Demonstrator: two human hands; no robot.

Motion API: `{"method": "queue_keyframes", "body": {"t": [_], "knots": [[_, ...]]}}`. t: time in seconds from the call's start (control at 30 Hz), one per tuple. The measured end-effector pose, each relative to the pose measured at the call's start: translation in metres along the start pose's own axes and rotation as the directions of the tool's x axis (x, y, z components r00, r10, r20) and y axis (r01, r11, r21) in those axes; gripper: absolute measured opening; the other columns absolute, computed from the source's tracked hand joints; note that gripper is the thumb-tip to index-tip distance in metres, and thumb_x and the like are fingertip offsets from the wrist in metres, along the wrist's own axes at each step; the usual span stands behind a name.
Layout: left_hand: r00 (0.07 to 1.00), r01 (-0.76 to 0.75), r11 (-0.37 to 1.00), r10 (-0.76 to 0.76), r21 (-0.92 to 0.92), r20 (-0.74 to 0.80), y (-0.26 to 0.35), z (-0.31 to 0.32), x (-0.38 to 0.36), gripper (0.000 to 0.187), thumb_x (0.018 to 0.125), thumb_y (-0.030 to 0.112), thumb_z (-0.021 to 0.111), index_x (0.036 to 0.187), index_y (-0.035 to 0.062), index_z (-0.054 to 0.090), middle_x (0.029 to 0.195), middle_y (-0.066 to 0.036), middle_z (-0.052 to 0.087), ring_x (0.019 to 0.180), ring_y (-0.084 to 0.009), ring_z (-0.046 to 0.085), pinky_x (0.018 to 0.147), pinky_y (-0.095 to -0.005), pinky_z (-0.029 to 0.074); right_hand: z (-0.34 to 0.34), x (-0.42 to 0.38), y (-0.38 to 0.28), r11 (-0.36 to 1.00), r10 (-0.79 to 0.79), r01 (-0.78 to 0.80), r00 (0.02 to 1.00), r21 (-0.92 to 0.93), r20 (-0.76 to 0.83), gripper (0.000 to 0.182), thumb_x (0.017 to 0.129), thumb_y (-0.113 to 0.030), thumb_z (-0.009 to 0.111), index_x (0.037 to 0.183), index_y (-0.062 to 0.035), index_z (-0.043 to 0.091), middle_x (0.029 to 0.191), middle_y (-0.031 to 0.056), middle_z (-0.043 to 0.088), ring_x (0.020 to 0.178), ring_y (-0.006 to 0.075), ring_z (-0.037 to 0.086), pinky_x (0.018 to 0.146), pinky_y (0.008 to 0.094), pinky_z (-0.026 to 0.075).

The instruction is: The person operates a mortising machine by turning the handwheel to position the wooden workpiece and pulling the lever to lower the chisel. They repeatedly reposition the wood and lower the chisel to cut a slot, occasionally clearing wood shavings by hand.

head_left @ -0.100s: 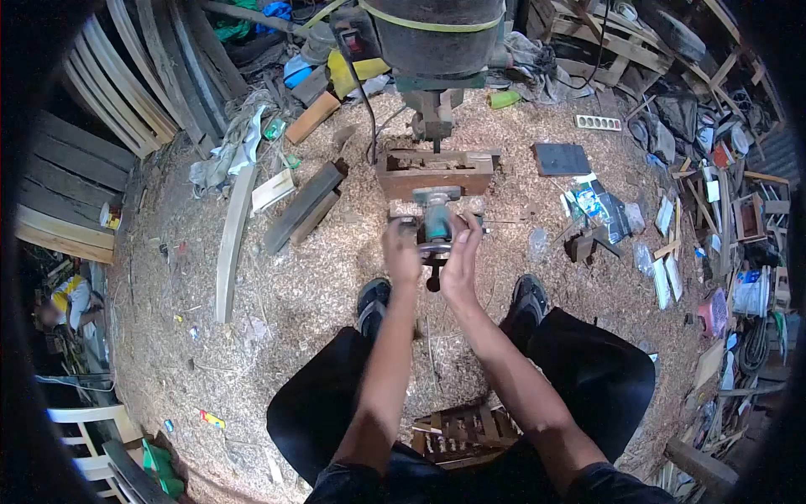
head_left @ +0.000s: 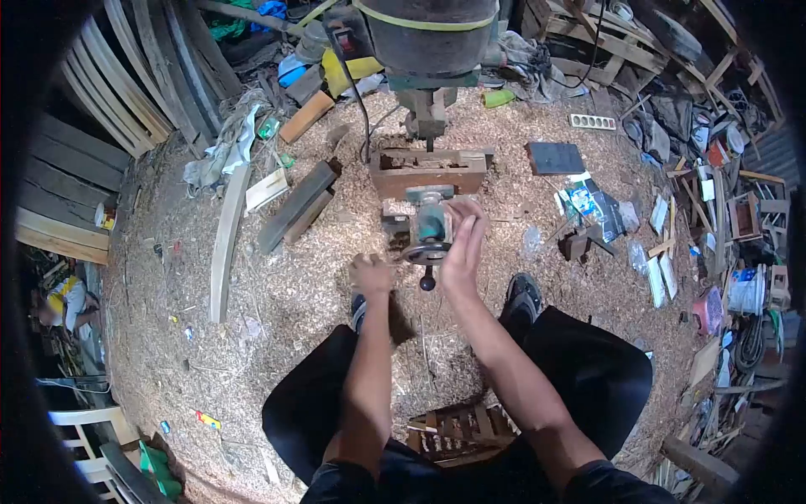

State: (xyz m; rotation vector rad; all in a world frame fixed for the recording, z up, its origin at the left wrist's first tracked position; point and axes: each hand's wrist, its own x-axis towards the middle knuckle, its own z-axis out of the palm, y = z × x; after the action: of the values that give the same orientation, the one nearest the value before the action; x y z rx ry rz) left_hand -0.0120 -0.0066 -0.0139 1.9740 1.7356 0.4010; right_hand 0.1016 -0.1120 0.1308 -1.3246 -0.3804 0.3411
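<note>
A drill-press-like machine (head_left: 424, 38) stands ahead of me, its bit pointing down into a slotted wooden piece (head_left: 428, 182). In front of that piece is a green metal clamp (head_left: 431, 223) with a dark handwheel (head_left: 426, 253) and a round black knob (head_left: 427, 284). My right hand (head_left: 464, 244) lies along the right side of the wheel, fingers stretched past it beside the clamp; palm contact is partly hidden. Left of the wheel and apart from it, my left hand (head_left: 371, 274) hovers with its fingers loosely spread and nothing in them.
Wood shavings cover the floor. Dark timber offcuts (head_left: 298, 210) and a long pale board (head_left: 228, 244) lie to the left. On the right are a dark block (head_left: 555, 159), a power strip (head_left: 593, 122) and scattered scraps. A slatted wooden piece (head_left: 460, 433) lies between my legs.
My left hand has come off the handwheel area, moving left and back towards me. My right hand stays beside the wheel. The view has shifted slightly.
</note>
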Motion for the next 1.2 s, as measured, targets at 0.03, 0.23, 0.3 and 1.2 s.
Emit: {"method": "queue_keyframes", "body": {"t": [0.03, 0.23, 0.3, 1.2], "knots": [[0.999, 0.028, 0.979, -0.03, -0.2, -0.009, 0.001, 0.001, 0.003, 0.047, 0.094, 0.033, 0.054, 0.124, -0.0037, 0.054, 0.122, -0.026, 0.056, 0.115, -0.0393, 0.053, 0.103, -0.0447, 0.038, -0.011, 0.005, 0.007, 0.991, 0.038, -0.044, 0.998, -0.127, -0.051, 0.059, 0.105, -0.046, 0.024, 0.139, 0.0008, 0.032, 0.136, 0.0254, 0.043, 0.13, 0.0344, 0.042, 0.11, 0.0435, 0.03], [0.983, -0.062, 0.859, 0.142, -0.508, 0.12, 0.041, 0.025, -0.01, 0.047, 0.098, 0.036, 0.046, 0.129, 0.0019, 0.051, 0.13, -0.024, 0.051, 0.121, -0.0371, 0.048, 0.106, -0.0419, 0.034, 0.013, -0.007, 0.011, 0.998, -0.032, 0.03, 0.999, 0.061, 0.044, 0.054, 0.104, -0.046, 0.028, 0.132, -0.0005, 0.036, 0.123, 0.0196, 0.05, 0.122, 0.0289, 0.048, 0.106, 0.0427, 0.034], [0.991, 0.077, 0.982, -0.057, -0.17, 0.119, -0.005, 0.028, -0.005, 0.047, 0.097, 0.035, 0.049, 0.131, 0.003, 0.049, 0.131, -0.023, 0.051, 0.121, -0.0379, 0.048, 0.106, -0.0426, 0.035, 0.02, -0.002, -0.022, 0.987, -0.162, 0.163, 0.985, -0.004, 0.063, 0.055, 0.104, -0.047, 0.028, 0.131, -0.0002, 0.036, 0.123, 0.0192, 0.05, 0.122, 0.0287, 0.047, 0.106, 0.0441, 0.034], [0.871, -0.456, 0.715, 0.481, -0.53, -0.101, 0.138, -0.049, -0.024, 0.031, 0.097, 0.026, 0.05, 0.107, 0.0003, 0.063, 0.089, -0.022, 0.065, 0.078, -0.0331, 0.064, 0.067, -0.0412, 0.051, -0.045, 0.008, 0.083, 0.92, 0.1, -0.154, 0.981, -0.359, -0.164, 0.048, 0.106, -0.039, 0.027, 0.112, 0.0027, 0.05, 0.102, 0.021, 0.056, 0.097, 0.0331, 0.055, 0.09, 0.0414, 0.042]]}}
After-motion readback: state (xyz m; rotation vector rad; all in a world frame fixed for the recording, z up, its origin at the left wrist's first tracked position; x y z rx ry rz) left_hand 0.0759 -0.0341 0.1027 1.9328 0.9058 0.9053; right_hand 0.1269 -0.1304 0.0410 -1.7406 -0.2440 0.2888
